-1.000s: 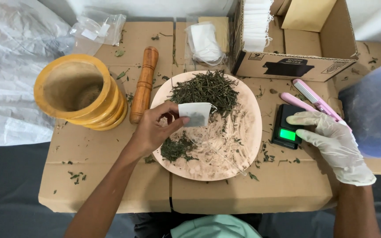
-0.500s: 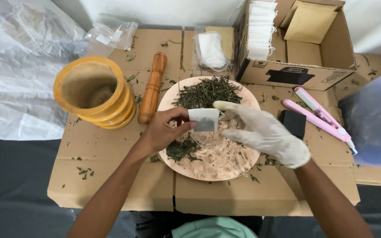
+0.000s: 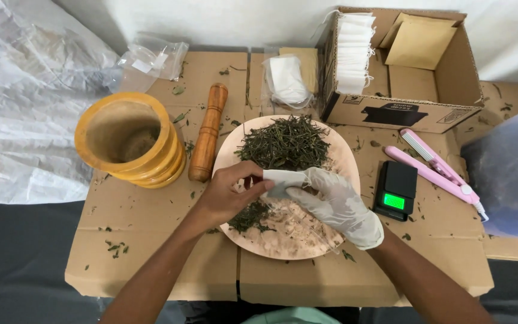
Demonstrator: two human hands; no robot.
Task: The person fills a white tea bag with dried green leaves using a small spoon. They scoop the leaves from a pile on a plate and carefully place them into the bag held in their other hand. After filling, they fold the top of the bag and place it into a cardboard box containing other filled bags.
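My bare left hand (image 3: 229, 195) and my gloved right hand (image 3: 337, 207) both pinch a small white tea bag (image 3: 280, 182) over a round wooden plate (image 3: 343, 162). A heap of dried green leaves (image 3: 283, 143) fills the plate's far half. A smaller clump of leaves (image 3: 250, 217) lies under my left hand, and pale crumbs cover the near part of the plate. The left fingers hold the bag's left edge. My right thumb and fingers hold its right side.
A yellow wooden mortar (image 3: 128, 141) and a wooden pestle (image 3: 208, 131) lie left of the plate. A small black scale (image 3: 395, 191) with a green display and a pink sealer (image 3: 436, 169) lie to the right. A cardboard box (image 3: 397, 66) with stacked white bags stands behind.
My right hand left the scale and came left onto the plate, taking hold of the bag that my left hand held alone. The camera has moved closer.
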